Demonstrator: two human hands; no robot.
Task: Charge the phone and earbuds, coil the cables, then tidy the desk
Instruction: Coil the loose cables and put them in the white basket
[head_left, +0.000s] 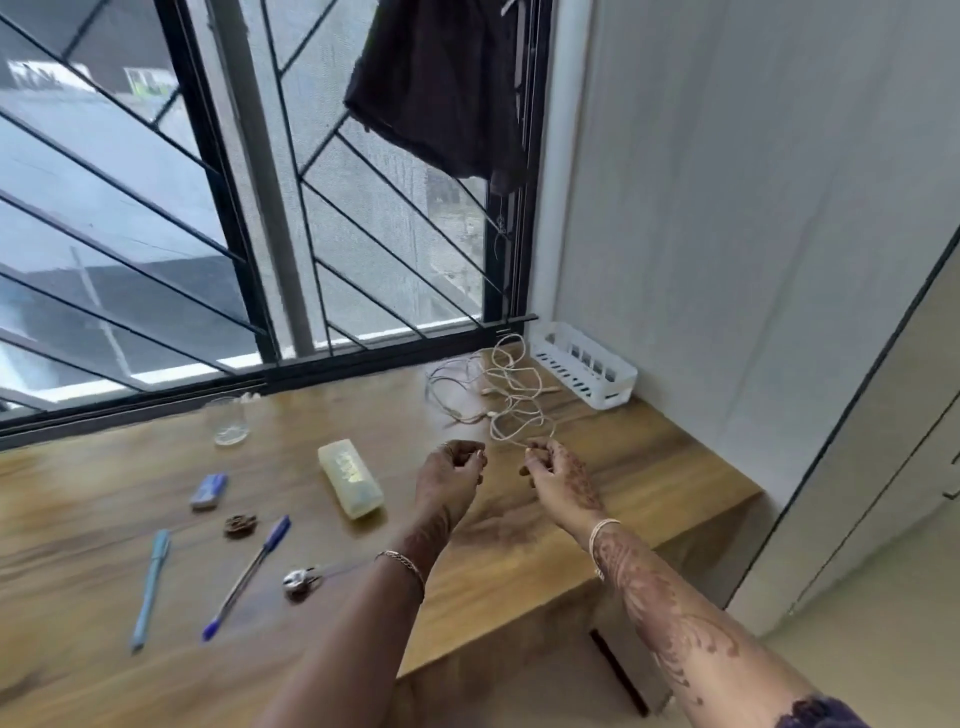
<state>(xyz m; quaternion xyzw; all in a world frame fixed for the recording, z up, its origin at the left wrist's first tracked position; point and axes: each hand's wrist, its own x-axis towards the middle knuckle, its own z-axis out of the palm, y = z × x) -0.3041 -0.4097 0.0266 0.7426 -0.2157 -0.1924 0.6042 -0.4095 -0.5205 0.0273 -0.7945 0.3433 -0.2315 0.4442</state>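
Observation:
A tangle of white cables (506, 395) lies on the wooden desk (519, 545) near the window corner. My right hand (553, 470) pinches the near end of one cable, just below the tangle. My left hand (454, 467) hovers beside it, fingers curled; the same cable seems to run to its fingertips. No phone or earbuds are visible.
A white slotted basket (584, 366) stands in the back right corner. Left on the desk lie a pale yellow case (350, 478), a glass (227, 421), an eraser (209, 490), two pens (247, 577), a small brown item (240, 526) and a metal clip (300, 581). The desk ends at right.

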